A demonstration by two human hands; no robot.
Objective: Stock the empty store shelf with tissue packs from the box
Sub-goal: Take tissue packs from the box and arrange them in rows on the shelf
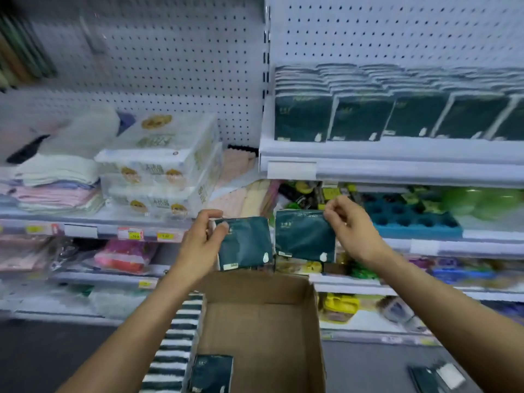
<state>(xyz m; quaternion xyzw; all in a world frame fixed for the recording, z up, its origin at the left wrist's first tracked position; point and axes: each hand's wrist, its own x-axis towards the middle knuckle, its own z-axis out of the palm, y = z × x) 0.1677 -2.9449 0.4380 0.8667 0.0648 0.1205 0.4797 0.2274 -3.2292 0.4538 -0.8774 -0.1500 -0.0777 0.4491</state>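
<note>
1. Head view, hands: my left hand [204, 239] grips a dark green tissue pack [245, 243] by its left edge, thumb across the face and fingers curled behind. My right hand [347, 222] pinches a second tissue pack [304, 238] at its top right corner, so that pack hangs from two fingertips. Both packs are in the air above the cardboard box [263, 316], just beside each other, not touching.

2. Head view, goal: the upper right shelf [397, 154] already carries a row of matching packs [360, 114], standing upright and stacked several deep. It sits well above both hands. Whether any open slot is left there I cannot tell; the far right runs out of frame.

3. Head view, stock: the box looks nearly spent, with one pack [211, 374] at its near left corner and a striped stack [177, 344] just outside its left wall.

4. Risks, as I judge them: the corner pinch is the weak point. The soft wrapper could slip or swing during the lift, and the pack could fall onto the lower shelves. Pushing a pack in against the standing row could tip a neighbour forward. The frame is motion-blurred, so I would not trust fine alignment.
</note>
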